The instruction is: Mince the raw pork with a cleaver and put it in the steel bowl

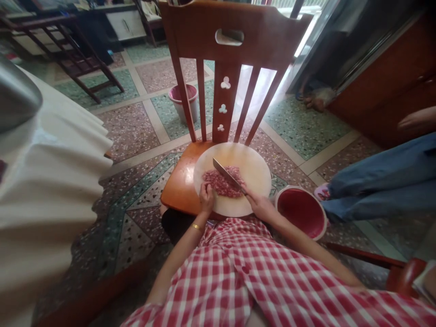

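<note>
A round pale cutting board [252, 165] lies on the seat of a wooden chair [177, 184]. A heap of minced red meat [220, 182] sits at the board's near middle. My right hand [258, 203] grips the handle of a cleaver [225, 172], whose blade lies across the meat, pointing up and left. My left hand [206, 196] rests at the meat's left edge on the board, fingers curled against the mince. A gold bangle is on my left wrist. My lap in red checked cloth fills the foreground.
A red basin [301, 211] stands on the floor right of the chair. Another person's legs in blue trousers [384, 186] reach in from the right. A pink bucket [184, 102] stands behind the chair. A white cloth-covered table [47, 181] is at left.
</note>
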### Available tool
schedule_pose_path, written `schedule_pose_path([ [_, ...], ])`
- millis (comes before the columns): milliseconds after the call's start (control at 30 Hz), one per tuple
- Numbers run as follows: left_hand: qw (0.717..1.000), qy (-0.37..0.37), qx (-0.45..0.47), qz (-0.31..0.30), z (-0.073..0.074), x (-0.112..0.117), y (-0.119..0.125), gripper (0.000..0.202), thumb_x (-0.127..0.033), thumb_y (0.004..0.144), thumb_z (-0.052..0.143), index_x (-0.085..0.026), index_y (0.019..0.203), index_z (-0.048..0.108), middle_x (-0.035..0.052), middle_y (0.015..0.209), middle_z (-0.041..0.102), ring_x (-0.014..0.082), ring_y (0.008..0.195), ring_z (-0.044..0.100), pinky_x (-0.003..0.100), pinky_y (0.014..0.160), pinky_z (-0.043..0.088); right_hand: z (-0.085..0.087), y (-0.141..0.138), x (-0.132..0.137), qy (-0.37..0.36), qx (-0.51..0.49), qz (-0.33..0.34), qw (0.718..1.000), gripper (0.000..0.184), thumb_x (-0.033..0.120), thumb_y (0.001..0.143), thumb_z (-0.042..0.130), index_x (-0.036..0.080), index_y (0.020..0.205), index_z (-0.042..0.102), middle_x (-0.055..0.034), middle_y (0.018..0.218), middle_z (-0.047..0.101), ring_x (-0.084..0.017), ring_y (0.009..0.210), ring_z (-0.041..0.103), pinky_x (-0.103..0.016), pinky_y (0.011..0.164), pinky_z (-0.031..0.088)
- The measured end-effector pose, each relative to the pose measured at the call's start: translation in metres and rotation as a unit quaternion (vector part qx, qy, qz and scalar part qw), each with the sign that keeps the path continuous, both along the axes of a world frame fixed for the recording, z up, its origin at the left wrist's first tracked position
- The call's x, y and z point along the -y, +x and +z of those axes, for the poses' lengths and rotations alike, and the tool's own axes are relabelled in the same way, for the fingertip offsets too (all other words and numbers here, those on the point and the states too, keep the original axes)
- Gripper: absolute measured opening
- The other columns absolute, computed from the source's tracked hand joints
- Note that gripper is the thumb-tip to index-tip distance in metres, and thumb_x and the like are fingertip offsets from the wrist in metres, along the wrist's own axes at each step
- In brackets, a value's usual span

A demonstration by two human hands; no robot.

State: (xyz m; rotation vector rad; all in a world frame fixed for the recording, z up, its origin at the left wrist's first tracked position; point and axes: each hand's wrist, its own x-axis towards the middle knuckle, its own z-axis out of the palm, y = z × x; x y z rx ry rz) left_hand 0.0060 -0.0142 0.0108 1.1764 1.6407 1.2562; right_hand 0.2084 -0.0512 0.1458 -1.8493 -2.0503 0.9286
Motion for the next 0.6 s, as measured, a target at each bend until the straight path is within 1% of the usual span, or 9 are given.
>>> schedule_pose_path([
  [100,1.000,-0.007,0.000,0.000,0.002,0.000,0.001,0.020,-0.033,0.089,0.040,-0.020,0.093,0.054,0.0024,0.082,0.058,0.0153,0.076,0.055,0.028,0.075,0.045,0.021,-0.003,-0.003,0.090,-0.047,0.002,0.995,0.047,0.025,0.095,0.037,0.025,0.141,0.042,-0.0070,0.133,0.056,-0.021,0.118,0.056,-0.036,0.098,0.047],
  [167,1.000,-0.008,-0.001,0.004,0.003,0.000,0.001,0.020,-0.033,0.089,0.040,-0.020,0.093,0.054,0.0024,0.082,0.057,0.0154,0.076,0.055,0.028,0.075,0.045,0.019,-0.007,-0.002,0.115,-0.044,0.004,0.992,0.048,0.025,0.095,0.035,0.020,0.142,0.042,-0.0104,0.131,0.057,-0.022,0.117,0.057,-0.036,0.098,0.047],
  [233,1.000,-0.006,-0.004,0.005,0.003,0.000,0.001,0.020,-0.033,0.090,0.039,-0.020,0.092,0.054,0.0029,0.082,0.058,0.0157,0.077,0.055,0.029,0.075,0.044,0.003,-0.008,0.002,0.067,-0.008,0.012,0.998,0.048,0.023,0.094,0.036,0.019,0.142,0.042,-0.0112,0.117,0.066,-0.022,0.107,0.063,-0.036,0.094,0.049],
  [300,1.000,-0.002,-0.011,0.003,0.003,0.000,0.000,0.019,-0.032,0.090,0.039,-0.020,0.092,0.054,0.0035,0.083,0.058,0.0161,0.078,0.055,0.029,0.077,0.044,-0.011,-0.004,0.005,-0.009,0.029,0.011,0.999,0.048,0.023,0.093,0.038,0.023,0.141,0.043,-0.0078,0.104,0.072,-0.022,0.097,0.067,-0.035,0.089,0.052],
  [367,1.000,-0.001,-0.014,-0.002,0.004,0.000,0.000,0.019,-0.032,0.089,0.040,-0.020,0.091,0.054,0.0036,0.083,0.058,0.0163,0.079,0.055,0.029,0.077,0.045,-0.011,0.001,0.005,-0.042,0.032,0.005,0.999,0.048,0.024,0.094,0.038,0.028,0.141,0.042,-0.0050,0.104,0.072,-0.022,0.097,0.067,-0.035,0.088,0.052],
  [433,1.000,-0.003,-0.007,-0.005,0.004,0.000,0.001,0.019,-0.033,0.089,0.040,-0.020,0.091,0.054,0.0031,0.082,0.058,0.0160,0.078,0.055,0.029,0.076,0.045,0.004,0.003,0.002,-0.007,0.001,0.001,1.000,0.047,0.027,0.095,0.037,0.030,0.142,0.040,-0.0047,0.116,0.067,-0.022,0.105,0.064,-0.036,0.092,0.050],
  [500,1.000,-0.007,0.002,-0.002,0.005,0.000,0.001,0.019,-0.033,0.089,0.040,-0.020,0.091,0.054,0.0029,0.082,0.058,0.0156,0.077,0.055,0.028,0.075,0.045,0.020,0.002,-0.001,0.055,-0.030,0.000,0.998,0.048,0.028,0.095,0.036,0.027,0.143,0.039,-0.0065,0.126,0.061,-0.022,0.113,0.060,-0.036,0.097,0.047],
  [533,1.000,-0.007,0.004,-0.001,0.005,0.000,0.001,0.020,-0.033,0.089,0.040,-0.019,0.091,0.054,0.0030,0.082,0.059,0.0155,0.077,0.055,0.028,0.076,0.045,0.024,0.001,-0.002,0.084,-0.038,-0.005,0.996,0.049,0.028,0.095,0.035,0.025,0.144,0.038,-0.0078,0.128,0.060,-0.022,0.115,0.058,-0.036,0.098,0.046],
  [600,1.000,-0.004,0.004,0.000,0.005,0.000,0.002,0.020,-0.032,0.089,0.040,-0.019,0.092,0.054,0.0033,0.083,0.059,0.0156,0.077,0.055,0.029,0.076,0.045,0.020,-0.002,-0.002,0.105,-0.034,-0.012,0.994,0.048,0.027,0.095,0.034,0.021,0.143,0.040,-0.0102,0.126,0.061,-0.022,0.114,0.059,-0.036,0.097,0.047],
])
